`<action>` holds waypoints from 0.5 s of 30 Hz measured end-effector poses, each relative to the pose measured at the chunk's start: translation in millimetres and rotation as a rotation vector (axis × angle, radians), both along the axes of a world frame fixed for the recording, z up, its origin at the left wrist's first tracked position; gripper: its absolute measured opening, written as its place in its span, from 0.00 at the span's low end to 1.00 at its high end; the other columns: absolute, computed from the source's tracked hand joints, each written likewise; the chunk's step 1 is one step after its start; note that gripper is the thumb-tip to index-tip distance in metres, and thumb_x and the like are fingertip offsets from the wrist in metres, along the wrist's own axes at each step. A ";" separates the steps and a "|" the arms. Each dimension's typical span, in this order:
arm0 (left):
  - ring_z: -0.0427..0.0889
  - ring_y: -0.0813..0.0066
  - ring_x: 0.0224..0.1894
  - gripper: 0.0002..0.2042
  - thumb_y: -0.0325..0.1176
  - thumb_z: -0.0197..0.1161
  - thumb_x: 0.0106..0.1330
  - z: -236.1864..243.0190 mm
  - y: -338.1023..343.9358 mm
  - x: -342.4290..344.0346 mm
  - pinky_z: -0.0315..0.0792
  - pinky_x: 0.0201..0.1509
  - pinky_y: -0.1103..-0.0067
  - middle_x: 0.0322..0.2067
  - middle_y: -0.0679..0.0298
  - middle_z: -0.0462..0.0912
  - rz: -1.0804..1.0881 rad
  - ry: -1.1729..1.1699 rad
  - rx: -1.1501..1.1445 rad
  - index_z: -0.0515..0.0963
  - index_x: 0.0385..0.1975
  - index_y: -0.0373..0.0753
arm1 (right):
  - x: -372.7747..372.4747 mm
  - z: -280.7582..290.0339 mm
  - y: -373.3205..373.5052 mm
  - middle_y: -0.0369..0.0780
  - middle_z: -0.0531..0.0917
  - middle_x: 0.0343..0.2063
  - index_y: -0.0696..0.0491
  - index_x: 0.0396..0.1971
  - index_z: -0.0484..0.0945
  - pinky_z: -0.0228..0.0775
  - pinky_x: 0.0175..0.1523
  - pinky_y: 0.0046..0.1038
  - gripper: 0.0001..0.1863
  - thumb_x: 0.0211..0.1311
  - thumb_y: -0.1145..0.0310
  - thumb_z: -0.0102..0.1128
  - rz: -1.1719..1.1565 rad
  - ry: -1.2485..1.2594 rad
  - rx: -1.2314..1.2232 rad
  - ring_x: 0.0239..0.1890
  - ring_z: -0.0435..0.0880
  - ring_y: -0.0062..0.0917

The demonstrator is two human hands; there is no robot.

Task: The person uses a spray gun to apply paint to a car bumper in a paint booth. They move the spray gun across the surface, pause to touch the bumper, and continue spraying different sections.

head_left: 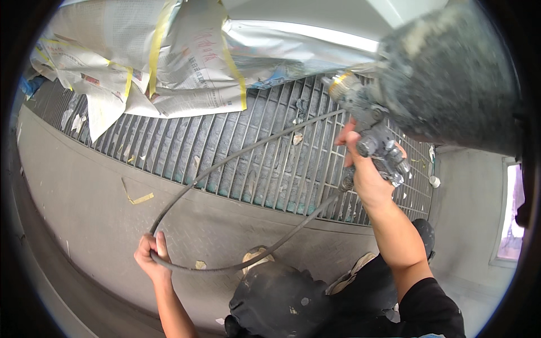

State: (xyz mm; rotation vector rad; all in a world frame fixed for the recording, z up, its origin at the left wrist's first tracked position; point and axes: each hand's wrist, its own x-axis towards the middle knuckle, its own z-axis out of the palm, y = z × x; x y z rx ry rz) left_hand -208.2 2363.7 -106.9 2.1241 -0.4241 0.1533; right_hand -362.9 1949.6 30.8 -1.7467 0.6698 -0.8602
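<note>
I see right hand (pixel 366 177) gripping the spray gun (pixel 372 132) above the floor grate (pixel 236 152); left hand (pixel 151 256) closed around the looped hose (pixel 225 163); masking newspaper (pixel 169 62) behind.

a: what was held in the right hand (pixel 366 174)?

b: a paint-crusted spray gun (pixel 375 143) was gripped there, its speckled cup (pixel 451 79) raised close to the camera and its nozzle turned toward the upper left.

a: and the left hand (pixel 151 256)?

b: it was closed around a loop of the dark hose (pixel 236 158), which was seen running over the floor grating (pixel 236 146) and back to the base of the gun.

a: what else was shown?

b: newspaper sheets (pixel 141 62) edged with yellow tape (pixel 234 67) were draped over a pale panel (pixel 293 31) above the grating. a scrap of tape (pixel 138 198) was left on the grey floor (pixel 84 191).
</note>
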 end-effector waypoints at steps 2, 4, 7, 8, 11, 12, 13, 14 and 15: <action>0.60 0.77 0.23 0.22 0.21 0.67 0.68 -9.2 16.4 -2.0 0.65 0.34 0.78 0.16 0.68 0.62 -0.010 0.002 -0.052 0.59 0.17 0.38 | 30.3 -2.5 14.1 0.35 0.88 0.29 0.60 0.39 0.86 0.74 0.36 0.19 0.11 0.65 0.69 0.74 0.043 -0.099 0.051 0.29 0.82 0.13; 0.60 0.77 0.23 0.22 0.21 0.67 0.67 -17.3 25.8 -3.0 0.65 0.34 0.78 0.16 0.67 0.62 0.036 0.080 -0.076 0.59 0.17 0.38 | 49.2 0.1 18.3 0.35 0.88 0.30 0.60 0.38 0.85 0.75 0.39 0.18 0.09 0.64 0.70 0.73 0.125 -0.124 0.096 0.32 0.84 0.14; 0.60 0.76 0.24 0.22 0.22 0.68 0.67 -22.7 30.0 -9.2 0.64 0.33 0.77 0.17 0.67 0.63 0.043 0.107 -0.093 0.60 0.17 0.38 | 66.0 4.3 12.8 0.35 0.88 0.30 0.59 0.39 0.85 0.75 0.39 0.18 0.09 0.64 0.71 0.73 0.272 -0.045 0.016 0.33 0.84 0.14; 0.60 0.76 0.24 0.22 0.22 0.69 0.66 -23.8 26.3 -10.0 0.63 0.32 0.77 0.17 0.67 0.63 0.034 0.091 -0.096 0.60 0.17 0.38 | 66.3 5.4 9.6 0.35 0.88 0.30 0.59 0.39 0.85 0.74 0.38 0.18 0.09 0.64 0.71 0.73 0.257 -0.052 0.023 0.32 0.83 0.14; 0.61 0.75 0.24 0.23 0.22 0.70 0.65 -16.9 10.0 -14.4 0.62 0.31 0.76 0.17 0.67 0.64 0.071 0.100 -0.026 0.60 0.16 0.38 | 52.1 5.9 -3.1 0.36 0.88 0.29 0.58 0.39 0.85 0.72 0.33 0.19 0.08 0.63 0.72 0.73 0.202 -0.083 0.044 0.28 0.82 0.13; 0.62 0.71 0.24 0.23 0.22 0.72 0.63 -12.4 1.5 -16.4 0.62 0.31 0.74 0.16 0.64 0.64 0.094 0.066 0.009 0.60 0.16 0.37 | 42.5 3.3 -6.5 0.37 0.87 0.30 0.60 0.39 0.85 0.70 0.31 0.19 0.08 0.65 0.71 0.72 0.118 -0.110 0.016 0.27 0.82 0.15; 0.62 0.69 0.23 0.23 0.22 0.72 0.62 -5.6 -6.4 -18.1 0.62 0.32 0.73 0.16 0.63 0.65 0.077 0.027 0.046 0.60 0.16 0.37 | 28.7 1.5 -12.3 0.38 0.87 0.30 0.60 0.39 0.84 0.70 0.30 0.19 0.09 0.65 0.70 0.72 0.089 -0.126 0.025 0.27 0.82 0.16; 0.63 0.67 0.23 0.22 0.22 0.72 0.61 1.2 -16.5 -19.8 0.63 0.32 0.72 0.16 0.62 0.65 0.062 -0.022 0.079 0.61 0.16 0.37 | 12.3 0.8 -21.0 0.38 0.87 0.29 0.61 0.39 0.84 0.70 0.30 0.19 0.10 0.65 0.70 0.72 0.059 -0.142 0.028 0.28 0.83 0.17; 0.63 0.65 0.23 0.22 0.22 0.73 0.60 7.5 -28.0 -22.0 0.64 0.33 0.71 0.16 0.61 0.65 0.052 -0.083 0.122 0.61 0.15 0.37 | -5.0 -0.9 -31.5 0.38 0.87 0.29 0.61 0.40 0.84 0.70 0.29 0.19 0.11 0.66 0.69 0.72 0.006 -0.147 0.042 0.28 0.83 0.17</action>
